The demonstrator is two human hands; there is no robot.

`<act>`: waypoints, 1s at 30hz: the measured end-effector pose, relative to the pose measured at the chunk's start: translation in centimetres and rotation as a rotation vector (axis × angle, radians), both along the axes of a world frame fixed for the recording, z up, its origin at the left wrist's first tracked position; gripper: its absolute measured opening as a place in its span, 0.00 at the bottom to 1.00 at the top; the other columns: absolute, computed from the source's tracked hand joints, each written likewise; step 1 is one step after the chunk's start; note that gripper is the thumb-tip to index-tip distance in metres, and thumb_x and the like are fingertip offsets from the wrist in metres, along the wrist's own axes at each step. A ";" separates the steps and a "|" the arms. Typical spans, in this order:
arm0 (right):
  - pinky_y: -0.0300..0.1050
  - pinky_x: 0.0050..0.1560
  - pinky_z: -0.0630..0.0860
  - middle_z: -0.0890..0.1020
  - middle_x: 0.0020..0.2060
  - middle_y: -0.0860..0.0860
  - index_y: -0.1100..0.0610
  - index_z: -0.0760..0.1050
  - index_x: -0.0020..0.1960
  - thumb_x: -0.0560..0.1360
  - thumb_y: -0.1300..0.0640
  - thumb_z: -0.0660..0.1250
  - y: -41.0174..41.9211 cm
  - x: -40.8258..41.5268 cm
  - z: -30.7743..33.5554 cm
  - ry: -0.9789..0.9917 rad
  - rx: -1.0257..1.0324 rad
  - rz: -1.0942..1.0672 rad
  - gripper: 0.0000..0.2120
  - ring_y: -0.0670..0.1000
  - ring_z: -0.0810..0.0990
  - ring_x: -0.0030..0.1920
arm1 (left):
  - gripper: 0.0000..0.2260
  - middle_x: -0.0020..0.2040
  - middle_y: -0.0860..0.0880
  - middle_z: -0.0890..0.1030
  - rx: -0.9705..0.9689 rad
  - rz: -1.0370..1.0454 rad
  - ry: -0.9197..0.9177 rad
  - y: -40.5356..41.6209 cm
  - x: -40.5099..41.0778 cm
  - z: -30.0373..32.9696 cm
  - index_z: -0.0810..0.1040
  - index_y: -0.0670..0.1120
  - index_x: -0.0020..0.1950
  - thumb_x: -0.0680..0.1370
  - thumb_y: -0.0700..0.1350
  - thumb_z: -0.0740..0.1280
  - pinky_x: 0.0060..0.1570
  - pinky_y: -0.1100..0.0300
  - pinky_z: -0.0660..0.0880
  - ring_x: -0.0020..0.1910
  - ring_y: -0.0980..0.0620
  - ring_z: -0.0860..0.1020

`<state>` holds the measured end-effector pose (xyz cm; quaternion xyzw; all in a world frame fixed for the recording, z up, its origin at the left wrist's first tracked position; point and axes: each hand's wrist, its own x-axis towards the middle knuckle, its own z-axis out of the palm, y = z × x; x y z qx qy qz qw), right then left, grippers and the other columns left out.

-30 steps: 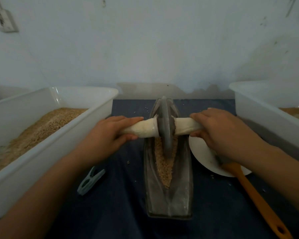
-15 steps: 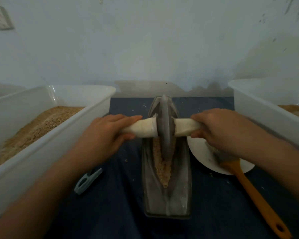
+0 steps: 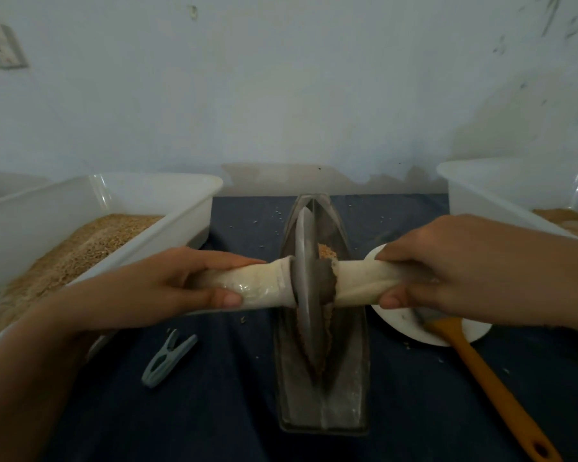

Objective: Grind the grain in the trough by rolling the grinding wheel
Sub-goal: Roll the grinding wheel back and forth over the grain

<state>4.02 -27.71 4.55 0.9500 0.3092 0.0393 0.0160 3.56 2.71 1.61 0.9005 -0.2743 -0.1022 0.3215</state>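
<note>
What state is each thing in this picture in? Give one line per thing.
Left hand: grips the left handle.
Right hand: grips the right handle.
Wheel: upright in the trough.
Trough: holds grain beside the wheel.
Left tub: holds grain.
Peg: lying on the cloth, untouched.
Spatula: head on the plate, handle on the cloth.

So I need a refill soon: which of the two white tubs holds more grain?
The white tub on the left: its grain fills much of its visible floor. The right tub shows only a small patch at the frame edge.
</note>
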 end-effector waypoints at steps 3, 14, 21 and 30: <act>0.41 0.40 0.71 0.77 0.37 0.44 0.43 0.73 0.51 0.72 0.37 0.61 0.2 1.5 -1.2 -0.024 0.029 -0.057 0.13 0.42 0.74 0.37 | 0.19 0.56 0.60 0.80 0.024 0.091 -0.205 -0.8 0.3 -0.7 0.71 0.69 0.63 0.72 0.57 0.66 0.60 0.53 0.73 0.56 0.60 0.77; 0.41 0.49 0.69 0.79 0.51 0.47 0.48 0.72 0.60 0.74 0.41 0.62 0.4 3.8 -3.6 -0.229 0.058 -0.082 0.18 0.48 0.75 0.51 | 0.22 0.51 0.58 0.77 0.143 0.224 -0.564 -2.2 1.8 -2.5 0.69 0.59 0.68 0.76 0.49 0.67 0.52 0.57 0.71 0.50 0.57 0.75; 0.37 0.35 0.67 0.76 0.33 0.44 0.39 0.69 0.42 0.66 0.31 0.54 0.0 -0.3 0.2 -0.004 0.009 0.033 0.15 0.42 0.73 0.33 | 0.22 0.56 0.58 0.81 0.048 -0.018 -0.026 0.3 -0.1 0.2 0.69 0.70 0.64 0.70 0.64 0.64 0.57 0.48 0.75 0.55 0.52 0.79; 0.46 0.54 0.70 0.78 0.54 0.49 0.51 0.70 0.65 0.76 0.43 0.60 0.6 4.3 -4.2 -0.287 0.096 -0.118 0.21 0.50 0.76 0.53 | 0.21 0.56 0.49 0.79 0.241 0.306 -0.754 -3.2 2.0 -3.4 0.71 0.52 0.69 0.76 0.46 0.67 0.54 0.48 0.71 0.53 0.47 0.76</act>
